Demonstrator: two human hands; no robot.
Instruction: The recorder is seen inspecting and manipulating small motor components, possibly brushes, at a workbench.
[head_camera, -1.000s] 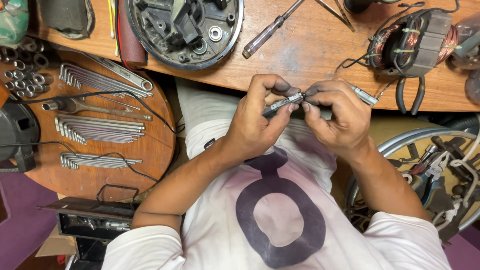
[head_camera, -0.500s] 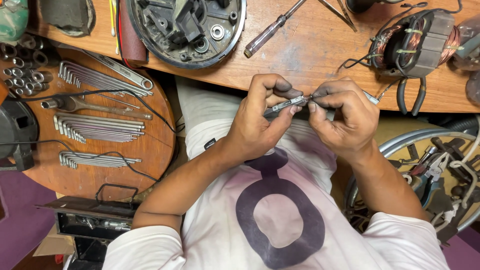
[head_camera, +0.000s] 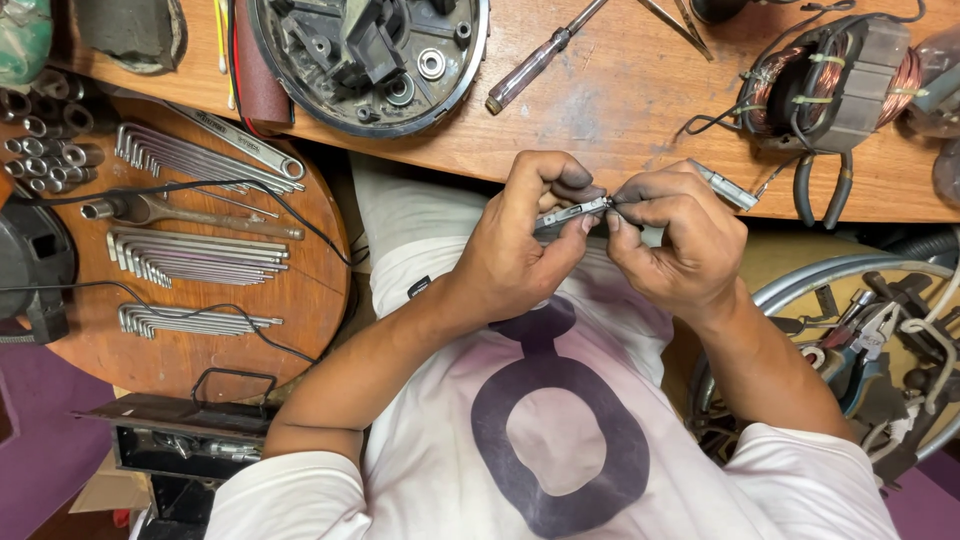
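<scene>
Both hands meet just below the wooden bench edge (head_camera: 600, 150), over my white shirt. My left hand (head_camera: 520, 245) pinches a small flat metal part (head_camera: 572, 213) between thumb and fingers. My right hand (head_camera: 680, 240) grips the part's right end with grimy fingertips. A thin metal tool (head_camera: 728, 187) sticks out past the right hand's knuckles toward the bench. Where the tool's tip meets the part is hidden by the fingers.
The bench holds a round motor housing (head_camera: 370, 60), a screwdriver (head_camera: 535, 60), a copper-wound stator (head_camera: 830, 85) and pliers (head_camera: 820, 190). At left, a round wooden board (head_camera: 310, 300) carries hex keys (head_camera: 190, 258), a wrench (head_camera: 240, 145) and sockets (head_camera: 40, 130). A wheel rim (head_camera: 850, 275) stands at right.
Both hands stay in place on the small part. The fingertips have shifted slightly along it, and the right hand has turned a little.
</scene>
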